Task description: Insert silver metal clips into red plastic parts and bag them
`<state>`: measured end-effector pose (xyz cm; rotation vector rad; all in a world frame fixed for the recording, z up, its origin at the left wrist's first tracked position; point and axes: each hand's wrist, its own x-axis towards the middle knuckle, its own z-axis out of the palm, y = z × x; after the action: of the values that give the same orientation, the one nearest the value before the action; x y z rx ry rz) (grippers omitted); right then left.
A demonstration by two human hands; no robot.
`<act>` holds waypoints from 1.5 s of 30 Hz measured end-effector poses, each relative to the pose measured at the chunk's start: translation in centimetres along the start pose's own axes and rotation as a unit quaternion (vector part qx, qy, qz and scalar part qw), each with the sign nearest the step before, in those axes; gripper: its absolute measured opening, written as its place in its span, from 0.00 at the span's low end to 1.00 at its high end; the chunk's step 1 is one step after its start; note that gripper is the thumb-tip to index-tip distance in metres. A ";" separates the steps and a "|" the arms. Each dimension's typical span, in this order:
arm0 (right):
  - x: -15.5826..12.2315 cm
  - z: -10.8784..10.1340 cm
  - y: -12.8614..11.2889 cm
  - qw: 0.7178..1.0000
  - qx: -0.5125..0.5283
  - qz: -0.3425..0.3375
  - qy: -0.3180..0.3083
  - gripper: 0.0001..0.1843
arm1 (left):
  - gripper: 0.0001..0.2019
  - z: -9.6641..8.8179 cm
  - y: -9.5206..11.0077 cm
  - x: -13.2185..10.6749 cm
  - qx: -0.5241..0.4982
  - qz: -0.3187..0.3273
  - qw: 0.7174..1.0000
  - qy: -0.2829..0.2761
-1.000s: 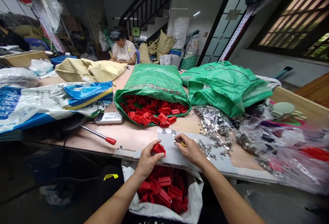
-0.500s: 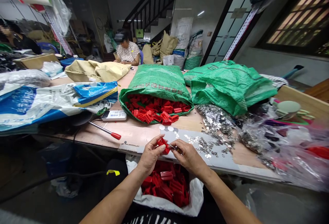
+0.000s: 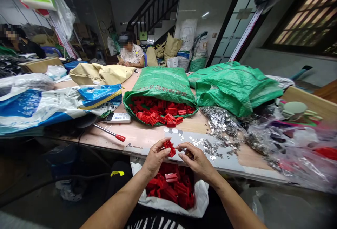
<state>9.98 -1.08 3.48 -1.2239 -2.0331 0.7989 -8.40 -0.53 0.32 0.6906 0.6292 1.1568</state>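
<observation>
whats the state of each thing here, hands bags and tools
left hand, shut on small red plastic piece
right hand, pinching thin small item beside it
front green woven sack, lying flat, mouth open, red pieces spilling
white plastic bag, open, holding red pieces
red-handled screwdriver, lying loose on wooden table

Small red plastic clip point(image 3: 170, 148), tilted, held aloft, thin metal piece point(image 3: 181, 148) beside
</observation>
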 end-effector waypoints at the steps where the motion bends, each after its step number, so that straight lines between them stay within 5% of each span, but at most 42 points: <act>1: -0.1 0.0 0.2 1.000 -0.004 0.000 0.005 0.12 | 0.25 -0.2 -0.1 0.1 0.020 0.005 1.000 0.000; 9: -1.1 1.4 2.7 0.997 -0.075 0.029 0.003 0.16 | 0.21 -2.1 -0.9 1.4 0.304 0.117 0.945 -0.038; 16: -1.2 2.2 3.0 0.994 -0.097 0.053 0.001 0.10 | 0.17 -3.2 -1.0 2.5 0.388 0.121 0.912 -0.061; 29: -0.7 2.3 3.3 0.991 -0.124 0.046 -0.020 0.10 | 0.19 -2.9 -0.8 2.6 0.438 0.127 0.885 -0.088; 39: -0.8 3.9 1.2 0.970 -0.226 0.086 -0.005 0.11 | 0.19 -3.1 -1.0 2.7 0.430 0.113 0.892 -0.081; 45: -0.7 3.7 1.2 0.979 -0.175 0.103 -0.008 0.11 | 0.19 -2.9 -0.9 2.5 0.418 0.109 0.899 -0.074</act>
<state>8.02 -1.87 0.09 -1.6497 -2.1450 0.5549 -9.30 2.09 -2.45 1.6010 0.9427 0.9950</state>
